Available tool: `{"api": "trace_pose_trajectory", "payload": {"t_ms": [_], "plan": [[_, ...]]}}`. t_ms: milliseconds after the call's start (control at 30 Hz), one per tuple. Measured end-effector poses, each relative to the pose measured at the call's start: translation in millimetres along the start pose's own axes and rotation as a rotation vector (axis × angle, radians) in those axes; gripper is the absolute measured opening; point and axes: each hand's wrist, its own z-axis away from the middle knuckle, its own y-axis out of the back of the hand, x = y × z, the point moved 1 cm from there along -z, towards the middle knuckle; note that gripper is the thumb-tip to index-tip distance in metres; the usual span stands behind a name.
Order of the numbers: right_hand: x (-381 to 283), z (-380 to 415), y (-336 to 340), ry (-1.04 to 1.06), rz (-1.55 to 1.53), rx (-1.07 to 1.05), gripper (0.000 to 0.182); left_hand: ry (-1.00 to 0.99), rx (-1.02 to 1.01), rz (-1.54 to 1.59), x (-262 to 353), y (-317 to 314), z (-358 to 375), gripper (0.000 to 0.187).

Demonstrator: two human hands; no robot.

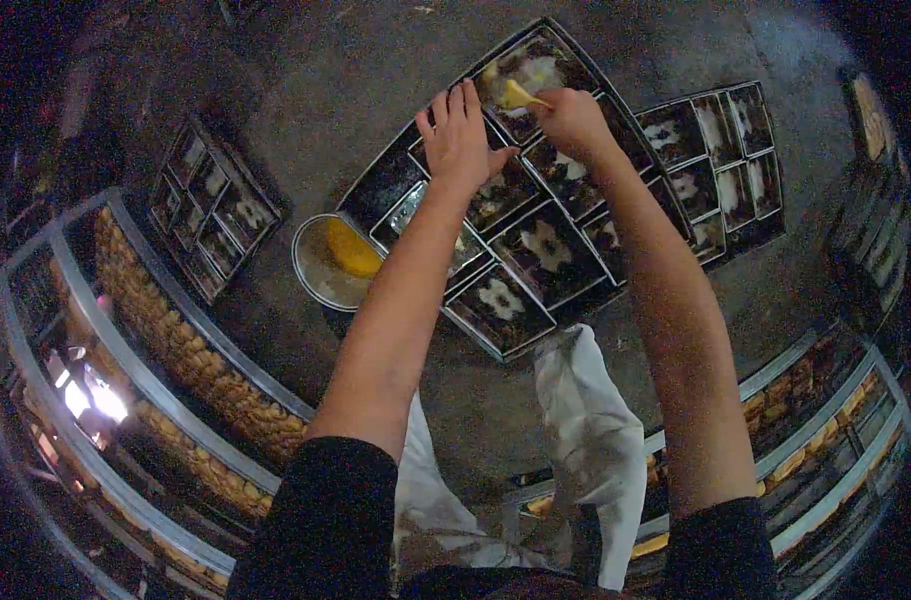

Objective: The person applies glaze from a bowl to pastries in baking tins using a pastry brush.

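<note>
A dark, multi-compartment baking pan [505,348] lies at the centre, its compartments marked with whitish patches. My right hand [573,125] is closed round a yellow brush [516,95], whose head is over the farthest compartment. My left hand [459,143] is spread, fingers apart, along the pan's far left side, seemingly resting on its rim and dividers; it holds nothing. Beside the pan's left corner, partly behind my left forearm, stands a round bowl [315,285] with a yellow mass [350,248] in it.
More compartmented pans lie to the left [215,205] and to the right [720,165], the right one touching or partly under the central pan. Metal racks with trays of brownish-yellow items stand at lower left [190,330] and lower right [825,440]. The floor [325,110] is grey.
</note>
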Motion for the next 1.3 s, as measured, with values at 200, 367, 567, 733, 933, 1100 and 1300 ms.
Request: {"api": "trace_pose_trajectory", "payload": {"t_ms": [200,367,567,733,933,1100,1300], "plan": [[-9,-8,36,-0.083,0.259,0.123,0.02,0.082,-0.061,-0.015,9,-3,-2,0.111],[-11,-8,31,-0.032,0.297,0.114,0.016,0.107,-0.082,-0.02,7,-3,-5,0.111],[-44,17,17,0.154,0.281,-0.218,0.011,0.076,-0.061,-0.023,-6,-15,2,0.12],[-21,4,55,-0.058,0.337,-0.006,0.012,0.094,-0.081,-0.009,-4,-16,2,0.121],[-37,14,21,-0.019,0.33,-0.129,0.013,0.099,-0.063,0.004,0,-16,-1,0.124],[-37,26,21,-0.018,0.214,-0.188,0.016,0.103,-0.092,0.042,-2,-18,0,0.123],[-16,-13,10,0.098,0.141,0.007,0.016,0.149,-0.137,0.096,0,-11,-3,0.121]]}}
